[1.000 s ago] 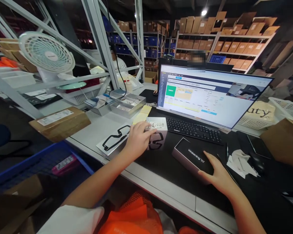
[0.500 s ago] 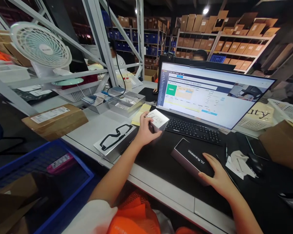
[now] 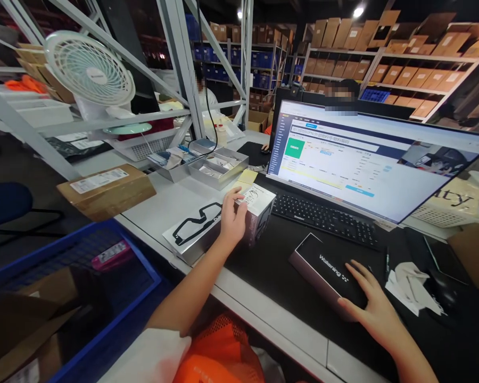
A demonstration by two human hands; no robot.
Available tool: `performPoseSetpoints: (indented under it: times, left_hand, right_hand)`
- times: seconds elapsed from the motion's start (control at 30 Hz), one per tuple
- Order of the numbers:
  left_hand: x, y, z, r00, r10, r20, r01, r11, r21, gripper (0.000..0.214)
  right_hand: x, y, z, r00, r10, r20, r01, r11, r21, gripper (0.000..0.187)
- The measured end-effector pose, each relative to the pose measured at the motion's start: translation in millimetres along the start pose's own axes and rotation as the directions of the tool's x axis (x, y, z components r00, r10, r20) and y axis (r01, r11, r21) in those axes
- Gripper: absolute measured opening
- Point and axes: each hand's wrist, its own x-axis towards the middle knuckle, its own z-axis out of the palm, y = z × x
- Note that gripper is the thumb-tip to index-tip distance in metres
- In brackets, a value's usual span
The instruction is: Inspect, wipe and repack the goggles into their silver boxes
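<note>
My left hand (image 3: 234,219) rests against the left side and top edge of a small carton (image 3: 261,199) with a white printed top. The carton stands upright on the black desk mat, and my fingers are loosely extended, not wrapped around it. A dark flat box marked "Wakening" (image 3: 323,271) lies on the mat to the right. My right hand (image 3: 369,303) spans its right end, thumb at the near edge and fingers at the far edge. Beside my left forearm is a silver box with a black glasses outline (image 3: 195,226).
Behind the cartons stand a keyboard (image 3: 327,218) and a monitor (image 3: 367,159). Crumpled paper (image 3: 413,287) and a mouse (image 3: 445,292) lie at right. Grey divided trays (image 3: 219,167), a brown parcel (image 3: 106,189) and a fan (image 3: 91,69) are left; a blue crate (image 3: 143,266) sits below.
The small carton, earlier gripped and tilted in my left hand, now stands on the mat with my fingers loosened. The camera view has shifted left. My right hand remains on its box.
</note>
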Motion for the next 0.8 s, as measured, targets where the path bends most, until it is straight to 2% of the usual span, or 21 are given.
performPoseSetpoints:
  times: [0.03, 0.1, 0.13, 0.17, 0.2, 0.23, 0.27, 0.3, 0.33, 0.4, 0.47, 0.53, 0.7, 0.8]
  left_hand:
    - [-5, 4, -1.7, 0.996, 0.054, -0.069, -0.05, 0.997, 0.064, 0.02]
    - [-20, 18, -1.0, 0.958, 0.237, -0.162, -0.215, 0.966, 0.144, 0.018]
    - [-29, 28, 3.0, 0.92, 0.362, -0.15, -0.346, 0.93, 0.123, 0.017]
    - [-39, 38, 10.0, 0.864, 0.498, -0.069, -0.495, 0.867, 0.053, 0.015]
    - [-47, 50, 20.1, 0.779, 0.613, 0.131, -0.609, 0.79, -0.076, 0.014]
    - [-55, 61, 33.0, 0.615, 0.701, 0.36, -0.675, 0.705, -0.218, 0.017]
    - [-62, 72, 48.0, 0.437, 0.733, 0.522, -0.695, 0.643, -0.321, 0.022]
    - [-66, 82, 64.0, 0.289, 0.715, 0.637, -0.691, 0.616, -0.379, 0.029]
    - [-69, 90, 80.1, 0.206, 0.678, 0.706, -0.677, 0.62, -0.397, 0.036]
    - [-72, 100, 108.1, 0.119, 0.598, 0.793, -0.64, 0.656, -0.399, 0.044]
    - [-71, 105, 126.8, 0.075, 0.573, 0.816, -0.617, 0.67, -0.413, 0.047]
    - [-71, 104, 135.5, 0.062, 0.596, 0.801, -0.611, 0.657, -0.441, 0.046]
    - [-72, 96, 136.4, 0.107, 0.672, 0.733, -0.623, 0.62, -0.477, 0.039]
    - [-70, 97, 135.5, 0.169, 0.687, 0.707, -0.656, 0.613, -0.44, 0.04]
  right_hand:
    - [-2, 3, 0, 1.0, 0.031, -0.002, -0.031, 0.999, -0.026, 0.085]
    - [-8, 11, 0, 0.994, 0.112, -0.005, -0.112, 0.992, -0.061, 0.102]
    - [-10, 15, -1, 0.989, 0.148, 0.005, -0.147, 0.987, -0.061, 0.108]
    - [-11, 18, -1, 0.985, 0.17, 0.021, -0.169, 0.985, -0.047, 0.111]
    - [-11, 20, -2, 0.984, 0.176, 0.035, -0.175, 0.984, -0.021, 0.111]
    - [-10, 22, -2, 0.984, 0.174, 0.036, -0.174, 0.985, 0.01, 0.111]
    - [-9, 22, -3, 0.985, 0.173, 0.017, -0.174, 0.984, 0.042, 0.111]
    - [-7, 21, -2, 0.984, 0.179, -0.015, -0.177, 0.982, 0.071, 0.111]
    - [-6, 19, -2, 0.98, 0.194, -0.053, -0.188, 0.977, 0.101, 0.112]
    - [-4, 15, 0, 0.964, 0.235, -0.121, -0.215, 0.963, 0.159, 0.113]
    - [-6, 11, 3, 0.955, 0.249, -0.165, -0.213, 0.955, 0.206, 0.113]
    - [-8, 9, 6, 0.952, 0.237, -0.195, -0.188, 0.952, 0.241, 0.112]
    - [-10, 8, 12, 0.934, 0.296, -0.201, -0.233, 0.93, 0.285, 0.112]
    - [-9, 7, 14, 0.942, 0.29, -0.17, -0.22, 0.914, 0.34, 0.115]
